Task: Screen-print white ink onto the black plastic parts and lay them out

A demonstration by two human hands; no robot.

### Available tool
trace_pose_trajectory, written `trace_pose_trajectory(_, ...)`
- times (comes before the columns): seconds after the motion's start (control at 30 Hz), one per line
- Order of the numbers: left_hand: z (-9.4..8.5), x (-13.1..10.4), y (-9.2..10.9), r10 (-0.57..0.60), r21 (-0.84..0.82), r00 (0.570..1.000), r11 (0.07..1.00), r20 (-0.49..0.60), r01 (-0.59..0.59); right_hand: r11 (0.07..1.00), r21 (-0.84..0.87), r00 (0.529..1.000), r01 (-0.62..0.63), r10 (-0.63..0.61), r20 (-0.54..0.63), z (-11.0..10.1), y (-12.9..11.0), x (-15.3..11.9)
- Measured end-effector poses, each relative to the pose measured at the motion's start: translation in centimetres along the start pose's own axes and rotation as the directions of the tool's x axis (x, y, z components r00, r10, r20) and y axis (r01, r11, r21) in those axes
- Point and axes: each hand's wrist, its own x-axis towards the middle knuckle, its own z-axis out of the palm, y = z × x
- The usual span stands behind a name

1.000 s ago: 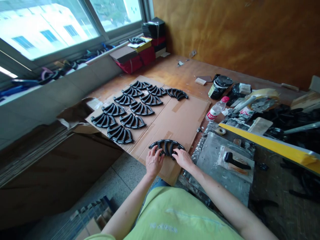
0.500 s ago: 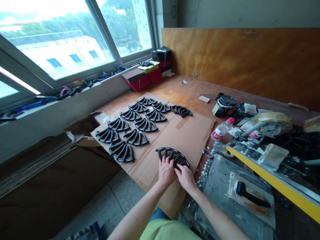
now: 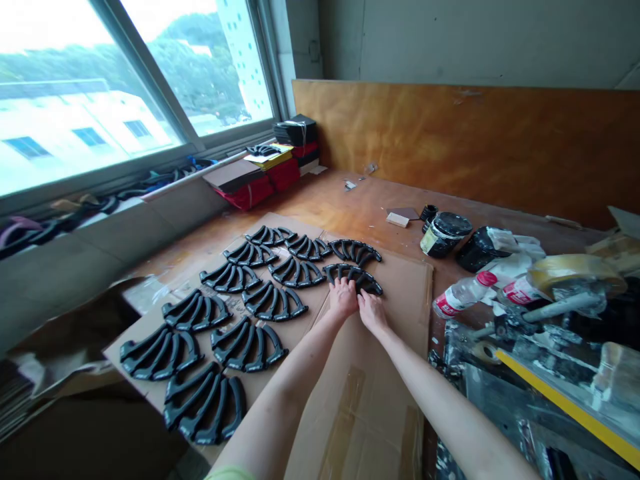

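A black fan-shaped piece with curved ribs [image 3: 354, 272] is at the cardboard sheet [image 3: 370, 357], just in front of a similar piece [image 3: 356, 251]. My left hand [image 3: 343, 299] has its fingers closed on the near inner side of the piece, partly covering its ribs. Close beside it, my right hand [image 3: 371, 311] pinches the same piece nearer its right end. Whether the piece touches the cardboard I cannot tell. To the left, several matching black fan pieces [image 3: 275, 301] lie in rows.
A bottle with a red cap [image 3: 463, 295], a lidded black tub [image 3: 445, 235] and a roll of clear tape [image 3: 575, 275] stand on the right. A yellow-edged board [image 3: 570, 407] lies nearer me. Red and black stacks [image 3: 250, 190] sit by the window.
Both hands have carried the black fan-shaped piece away from me, from the near part of the cardboard to the far row. The view has shifted forward.
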Motion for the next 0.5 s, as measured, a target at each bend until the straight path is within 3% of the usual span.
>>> trace_pose_trajectory(0.13, 0.4, 1.6, -1.7, -0.118, 0.02, 0.992, 0.993, -0.043, 0.119, 0.998, 0.052, 0.999, 0.029, -0.031, 0.04, 0.5, -2.0, 2.8)
trace_pose_trajectory(0.23, 1.2, 1.2, -2.1, -0.128, 0.0, 0.989, 0.992, -0.078, 0.129, 0.992, 0.127, 0.999, 0.026, -0.031, 0.042, 0.1, -2.2, 2.5)
trace_pose_trajectory(0.37, 3.1, -2.3, -2.0, -0.003, -0.087, 0.978, 0.996, -0.207, -0.015, 0.968, 0.242, 0.997, 0.064, -0.075, 0.036, -1.7, -0.5, -2.3)
trace_pose_trajectory(0.5, 4.8, -7.4, -1.5, 0.062, -0.154, 0.964, 0.983, -0.258, -0.105, 0.922, 0.341, 0.983, 0.182, -0.176, -0.05, -5.3, 2.7, -10.7)
